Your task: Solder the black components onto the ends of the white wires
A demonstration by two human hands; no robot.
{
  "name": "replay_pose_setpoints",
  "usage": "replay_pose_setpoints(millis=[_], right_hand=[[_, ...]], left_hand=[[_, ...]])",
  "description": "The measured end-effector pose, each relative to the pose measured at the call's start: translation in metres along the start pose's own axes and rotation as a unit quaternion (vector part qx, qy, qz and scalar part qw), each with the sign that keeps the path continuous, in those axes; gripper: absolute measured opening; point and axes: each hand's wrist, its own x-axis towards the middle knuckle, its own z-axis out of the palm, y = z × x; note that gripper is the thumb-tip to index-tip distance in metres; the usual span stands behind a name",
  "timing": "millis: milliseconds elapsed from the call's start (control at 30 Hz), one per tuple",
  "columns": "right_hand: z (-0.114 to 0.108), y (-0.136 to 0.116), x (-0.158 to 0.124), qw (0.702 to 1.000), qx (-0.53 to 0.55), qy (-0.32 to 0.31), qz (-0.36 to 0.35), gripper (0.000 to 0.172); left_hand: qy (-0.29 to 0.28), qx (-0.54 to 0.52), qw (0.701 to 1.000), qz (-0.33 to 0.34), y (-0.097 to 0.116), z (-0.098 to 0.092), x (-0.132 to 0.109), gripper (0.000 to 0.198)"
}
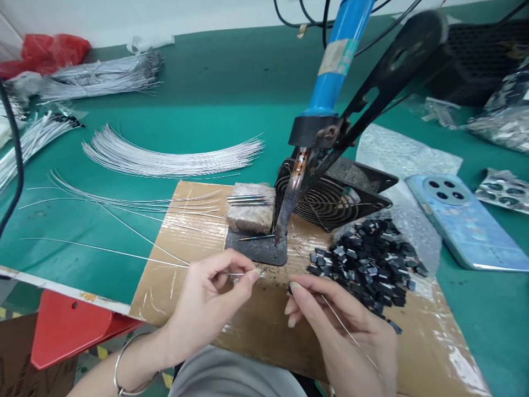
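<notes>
The wires [177, 160] look to me smooth, like plastic-coated. The connector housings [374, 262] are hard plastic, partly glossy. The cardboard [155, 281] has a shiny, wrinkled surface. Over my remote camera I see the soldering-iron handle [339, 66] as smooth plastic, its sleeve [293, 190] as scorched metal. The bangle [117, 372] is polished metal.

black piece [289, 288]: mostly covered by the right hand [347, 328]. wire [232, 274] at the left hand [206, 303]: tip too small to tell. blue handle [341, 60]: cut off by the top edge. fan [328, 201]: partly hidden behind the tube [294, 190].
</notes>
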Motion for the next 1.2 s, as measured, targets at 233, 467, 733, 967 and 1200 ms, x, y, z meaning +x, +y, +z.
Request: replay_pose_setpoints(millis=[233,467,733,967,1200], right_hand=[[-0.001,0.002,0.007,0.998,-0.018,-0.047,-0.041,0.008],[0.006,-0.003,0.007,0.998,-0.026,-0.050,-0.038,0.008],[0.018,-0.008,0.002,1.000,0.015,-0.024,0.012,0.010],[0.015,-0.005,0.002,0.998,0.011,-0.047,0.041,0.014],[0.016,-0.006,0.001,0.998,0.036,-0.041,0.044,0.012]], left_hand=[[0.015,0.013,0.999,0.030,0.006,0.000,0.004,0.011],[-0.014,-0.053,0.998,0.007,0.009,0.000,0.004,0.008],[-0.060,-0.090,0.994,-0.027,0.010,0.000,0.003,0.012],[-0.055,-0.109,0.992,-0.017,0.010,0.001,0.004,0.012],[-0.055,-0.121,0.991,-0.013,0.009,0.001,0.004,0.013]])
